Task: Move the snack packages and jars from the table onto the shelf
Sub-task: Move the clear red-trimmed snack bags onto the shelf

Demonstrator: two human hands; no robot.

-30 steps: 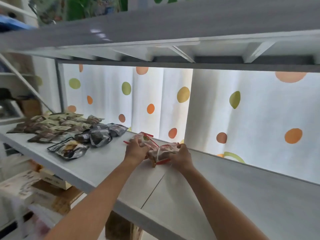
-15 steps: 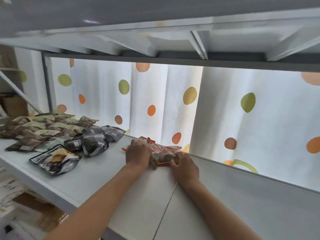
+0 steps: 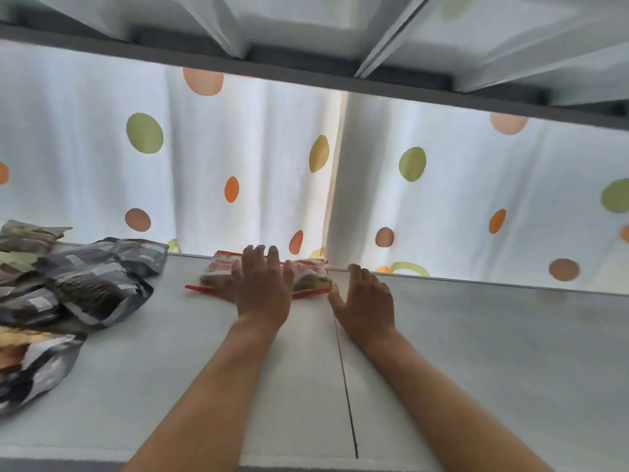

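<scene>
Bare shelf (image 3: 493,352) lay open at lower right of frame; dark snack packages (image 3: 92,284) crowded the left; upper shelf (image 3: 306,35) limited headroom.

Two bare forearms are showing from the bottom edge up to the wrists, with no sleeve, cuff or glove covering either one as far as the frame reaches. The left hand (image 3: 263,287) is showing its back to the camera, four fingers visible with rounded nails, the tips blurred. The right hand (image 3: 367,303) is also showing its back, knuckles forming a low ridge, thumb set out to the side. No ring, watch, strap or bracelet is appearing on either wrist or finger. Both forearms are looking smooth and unmarked, widening steadily toward the elbows, which are lying out of view.
</scene>
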